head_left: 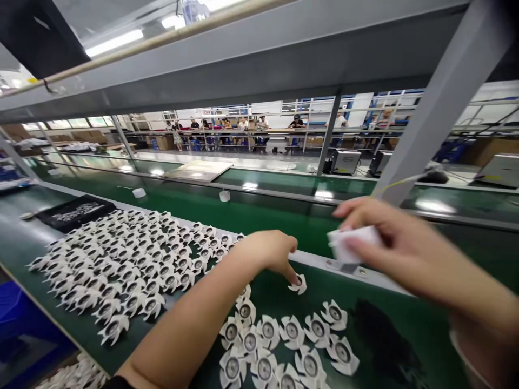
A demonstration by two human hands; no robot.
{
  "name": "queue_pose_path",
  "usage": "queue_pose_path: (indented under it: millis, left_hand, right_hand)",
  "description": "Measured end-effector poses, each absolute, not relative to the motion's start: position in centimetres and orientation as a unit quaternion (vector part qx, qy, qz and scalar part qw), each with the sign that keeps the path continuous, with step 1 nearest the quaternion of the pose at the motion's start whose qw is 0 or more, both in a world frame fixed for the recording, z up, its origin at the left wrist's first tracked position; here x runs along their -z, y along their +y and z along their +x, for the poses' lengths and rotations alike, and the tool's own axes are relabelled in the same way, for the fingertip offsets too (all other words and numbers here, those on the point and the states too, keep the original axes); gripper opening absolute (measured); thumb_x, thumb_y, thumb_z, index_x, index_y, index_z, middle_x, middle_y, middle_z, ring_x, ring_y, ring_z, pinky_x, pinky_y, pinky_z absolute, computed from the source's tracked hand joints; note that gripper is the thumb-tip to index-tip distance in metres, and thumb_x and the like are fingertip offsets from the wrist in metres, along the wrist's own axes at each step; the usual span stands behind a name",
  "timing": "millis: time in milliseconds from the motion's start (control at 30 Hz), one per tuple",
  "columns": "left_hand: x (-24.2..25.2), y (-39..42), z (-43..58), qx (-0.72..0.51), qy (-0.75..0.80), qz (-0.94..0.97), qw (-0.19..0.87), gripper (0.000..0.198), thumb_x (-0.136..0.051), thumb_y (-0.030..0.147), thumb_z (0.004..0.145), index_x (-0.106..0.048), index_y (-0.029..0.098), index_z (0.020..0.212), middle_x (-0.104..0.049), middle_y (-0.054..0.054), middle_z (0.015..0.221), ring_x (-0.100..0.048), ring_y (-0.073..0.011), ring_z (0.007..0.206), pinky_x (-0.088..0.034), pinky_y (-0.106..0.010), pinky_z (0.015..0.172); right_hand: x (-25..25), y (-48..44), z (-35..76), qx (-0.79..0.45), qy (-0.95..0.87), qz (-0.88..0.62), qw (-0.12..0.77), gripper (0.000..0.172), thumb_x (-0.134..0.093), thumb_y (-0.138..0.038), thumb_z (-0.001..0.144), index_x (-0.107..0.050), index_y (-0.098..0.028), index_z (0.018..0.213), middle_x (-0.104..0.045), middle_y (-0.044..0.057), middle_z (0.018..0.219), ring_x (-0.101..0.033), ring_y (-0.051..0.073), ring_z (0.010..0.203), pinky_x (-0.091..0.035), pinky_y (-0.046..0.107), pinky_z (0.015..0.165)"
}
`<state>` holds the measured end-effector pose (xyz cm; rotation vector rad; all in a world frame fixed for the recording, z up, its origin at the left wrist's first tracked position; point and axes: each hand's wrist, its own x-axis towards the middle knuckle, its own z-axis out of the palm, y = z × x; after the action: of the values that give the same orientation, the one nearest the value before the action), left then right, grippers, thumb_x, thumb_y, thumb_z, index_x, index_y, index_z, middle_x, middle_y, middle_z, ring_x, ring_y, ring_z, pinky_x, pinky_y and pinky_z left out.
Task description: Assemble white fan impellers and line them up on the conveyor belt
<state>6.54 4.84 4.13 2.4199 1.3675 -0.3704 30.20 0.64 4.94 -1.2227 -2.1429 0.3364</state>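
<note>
My left hand [270, 251] reaches over the green worktop, palm down. Its lowest fingertip touches a small white fan wheel [299, 284], while another finger stays apart above it. My right hand [389, 246], smeared by motion, is raised at the right and pinches a white boxy piece [354, 244]; blur hides its exact kind. Nearer to me lies a loose group of white fan wheels [292, 330] with dark-ringed hubs. Left of my forearm, many more fan wheels [133, 265] are spread in a dense field.
A metal rail [316, 260] borders a green belt [275, 227] carrying small white ring-shaped parts [224, 195]. A slanted grey post [430, 108] rises at right beneath an overhead shelf [243, 59]. At far left sits a black mat [75, 212]. People sit working in the background.
</note>
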Motion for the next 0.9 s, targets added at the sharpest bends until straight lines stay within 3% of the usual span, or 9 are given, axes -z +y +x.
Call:
queue_pose_path:
  millis: [100,267,367,533,667,900]
  left_hand:
    - [-6.0,4.2,5.6,0.116,0.528,0.830,0.137,0.060,-0.072,0.060,0.067,-0.058,0.027,0.116,-0.067,-0.002,0.114,-0.065,-0.0228,0.085,-0.044,-0.030,0.057]
    - [-7.5,3.4,5.5,0.153,0.575,0.794,0.123,0.045,-0.069,0.051,0.073,-0.062,0.021,0.104,-0.069,-0.005,0.107,-0.065,-0.0220,0.078,-0.041,-0.030,0.053]
    - [-7.6,3.5,5.7,0.165,0.569,0.794,0.139,0.046,-0.069,0.051,0.072,-0.063,0.021,0.106,-0.069,-0.005,0.109,-0.065,-0.0216,0.078,-0.042,-0.030,0.055]
    - [-6.2,5.0,5.7,0.194,0.532,0.807,0.169,0.054,-0.076,0.064,0.059,-0.066,0.022,0.090,-0.070,-0.002,0.096,-0.063,-0.0224,0.076,-0.041,-0.031,0.057]
    - [-4.2,6.5,5.9,0.190,0.488,0.825,0.211,0.057,-0.070,0.075,0.059,-0.066,0.022,0.080,-0.069,-0.002,0.089,-0.061,-0.0223,0.075,-0.041,-0.031,0.059]
    - [-1.3,8.6,6.0,0.200,0.443,0.828,0.279,0.050,-0.073,0.069,0.060,-0.073,0.024,0.082,-0.070,-0.001,0.090,-0.061,-0.0218,0.082,-0.043,-0.030,0.067]
  right_hand:
    - [-3.2,1.7,27.3,-0.266,-0.829,-0.435,0.229,0.023,-0.073,-0.042,0.072,-0.064,-0.022,0.076,-0.055,0.007,0.129,-0.062,0.023,0.097,-0.051,0.034,0.078]
    - [0.0,3.7,25.7,-0.447,-0.775,-0.405,0.190,0.027,-0.079,-0.037,0.067,-0.064,-0.020,0.081,-0.063,0.005,0.116,-0.062,0.021,0.096,-0.050,0.031,0.082]
    - [0.6,4.0,26.0,-0.449,-0.780,-0.401,0.168,0.025,-0.079,-0.031,0.066,-0.066,-0.019,0.083,-0.065,0.005,0.113,-0.062,0.020,0.097,-0.049,0.030,0.084]
    - [0.8,3.6,26.1,-0.449,-0.794,-0.382,0.147,0.015,-0.072,-0.015,0.064,-0.063,-0.018,0.077,-0.065,0.005,0.112,-0.061,0.018,0.100,-0.049,0.027,0.088]
    - [1.6,3.8,25.8,-0.387,-0.819,-0.409,0.107,0.018,-0.071,-0.013,0.061,-0.063,-0.018,0.076,-0.068,0.003,0.102,-0.061,0.017,0.091,-0.047,0.025,0.077]
    - [1.7,3.9,24.7,-0.281,-0.819,-0.499,0.027,0.012,-0.072,-0.014,0.061,-0.064,-0.018,0.070,-0.064,-0.002,0.071,-0.056,0.014,0.069,-0.035,0.024,0.058]
